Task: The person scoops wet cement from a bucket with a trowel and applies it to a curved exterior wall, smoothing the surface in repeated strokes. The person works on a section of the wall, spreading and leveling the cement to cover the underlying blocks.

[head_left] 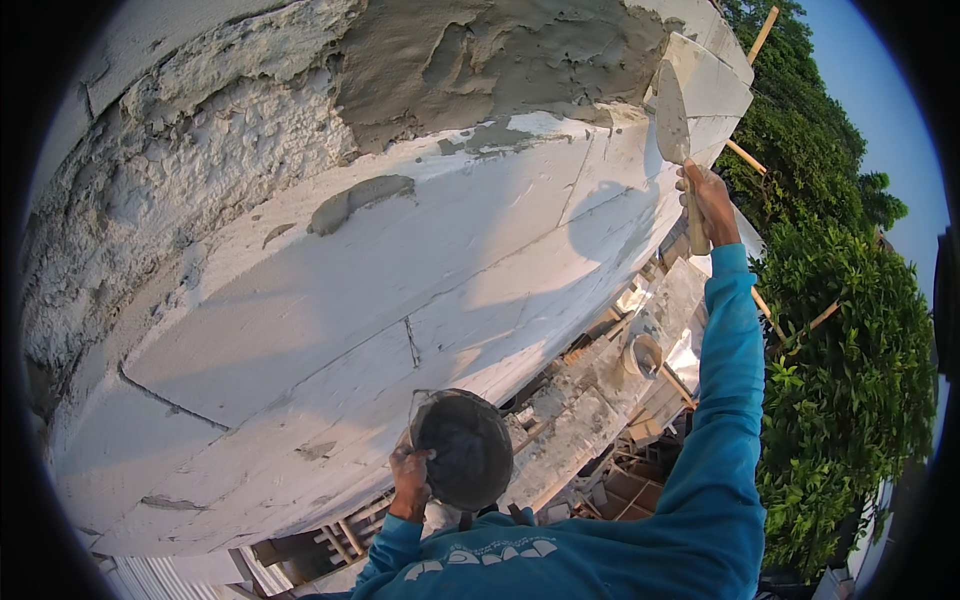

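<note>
A person in a blue top faces a pale block wall [380, 290]. The left hand [410, 482] grips the rim of a dark bucket [465, 450] at chest level; the right hand [712, 203] clasps a trowel [672, 125], raised near the right end of wet grey plaster [500, 65]. Blade contact is unclear. This looks like plaster spreading; the next stroke calls for a flat, steady blade.

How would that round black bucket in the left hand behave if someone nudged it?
The round black bucket might tip, since the left hand holds it at one side. Its round outline suggests it could roll if laid down. Its weight is hard to judge: it looks too dark inside to show how full.
</note>
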`<state>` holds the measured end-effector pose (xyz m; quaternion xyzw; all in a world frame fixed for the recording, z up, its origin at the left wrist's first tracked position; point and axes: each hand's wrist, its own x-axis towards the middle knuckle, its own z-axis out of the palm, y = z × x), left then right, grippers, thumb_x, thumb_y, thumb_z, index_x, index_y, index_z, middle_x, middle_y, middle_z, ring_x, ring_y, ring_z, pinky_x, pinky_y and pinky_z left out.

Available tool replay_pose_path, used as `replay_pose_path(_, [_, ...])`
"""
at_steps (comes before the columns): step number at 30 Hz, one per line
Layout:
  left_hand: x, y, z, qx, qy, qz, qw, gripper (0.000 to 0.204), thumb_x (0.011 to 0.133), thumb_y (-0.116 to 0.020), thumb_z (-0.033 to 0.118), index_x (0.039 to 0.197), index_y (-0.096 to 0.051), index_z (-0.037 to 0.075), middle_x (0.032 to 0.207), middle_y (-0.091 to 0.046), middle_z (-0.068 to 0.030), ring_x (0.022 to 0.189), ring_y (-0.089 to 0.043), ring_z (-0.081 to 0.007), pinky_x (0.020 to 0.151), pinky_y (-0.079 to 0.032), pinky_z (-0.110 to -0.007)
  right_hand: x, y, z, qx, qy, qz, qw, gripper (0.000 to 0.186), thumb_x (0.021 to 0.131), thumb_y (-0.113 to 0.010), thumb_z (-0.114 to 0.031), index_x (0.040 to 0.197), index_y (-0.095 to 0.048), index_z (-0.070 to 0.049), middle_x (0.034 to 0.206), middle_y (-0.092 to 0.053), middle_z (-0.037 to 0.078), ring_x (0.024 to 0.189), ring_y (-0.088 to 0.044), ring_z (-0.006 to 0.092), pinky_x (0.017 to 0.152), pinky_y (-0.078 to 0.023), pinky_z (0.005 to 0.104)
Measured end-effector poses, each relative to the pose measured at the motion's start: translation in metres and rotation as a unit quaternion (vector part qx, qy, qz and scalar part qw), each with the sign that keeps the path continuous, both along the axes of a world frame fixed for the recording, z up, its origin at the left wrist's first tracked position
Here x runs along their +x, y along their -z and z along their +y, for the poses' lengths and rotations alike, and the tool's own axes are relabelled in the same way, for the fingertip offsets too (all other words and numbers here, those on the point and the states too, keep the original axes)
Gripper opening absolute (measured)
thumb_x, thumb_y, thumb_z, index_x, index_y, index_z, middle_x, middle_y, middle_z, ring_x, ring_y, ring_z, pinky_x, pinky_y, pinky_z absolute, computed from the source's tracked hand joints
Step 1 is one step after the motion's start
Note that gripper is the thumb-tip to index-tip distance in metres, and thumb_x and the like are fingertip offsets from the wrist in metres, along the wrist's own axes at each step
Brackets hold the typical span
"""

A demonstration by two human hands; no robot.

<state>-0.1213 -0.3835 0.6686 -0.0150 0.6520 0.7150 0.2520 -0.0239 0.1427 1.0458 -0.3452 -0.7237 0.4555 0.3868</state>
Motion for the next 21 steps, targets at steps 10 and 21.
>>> replay_pose_path(10, [-0.003, -0.014, 0.014, 0.069, 0.0, -0.054, 0.996, 0.012, 0.067, -0.06, -0.007, 0.076, -0.059, 0.001, 0.077, -0.062, -0.0086, 0.07, -0.06, -0.0182, 0.064, -0.049, -0.032, -0.028, 0.004, -0.085, -0.005, -0.216, 0.116, 0.969, 0.035, 0.096, -0.058, -0.038, 0.099, -0.059, -0.003, 0.073, -0.054, 0.002, 0.055, -0.051, 0.0082, 0.047, -0.043, 0.0228])
replay_pose_path(21, [0.001, -0.022, 0.022, 0.06, 0.013, -0.112, 0.992, 0.022, 0.068, -0.06, -0.008, 0.091, -0.063, -0.004, 0.083, -0.065, -0.0094, 0.074, -0.061, -0.0189, 0.07, -0.049, -0.029, -0.072, 0.016, -0.234, 0.434, -0.211, -0.038, 0.875, 0.034, 0.095, -0.058, -0.024, 0.109, -0.052, 0.007, 0.069, -0.058, 0.02, 0.059, -0.057, 0.0348, 0.058, -0.046, 0.0412])
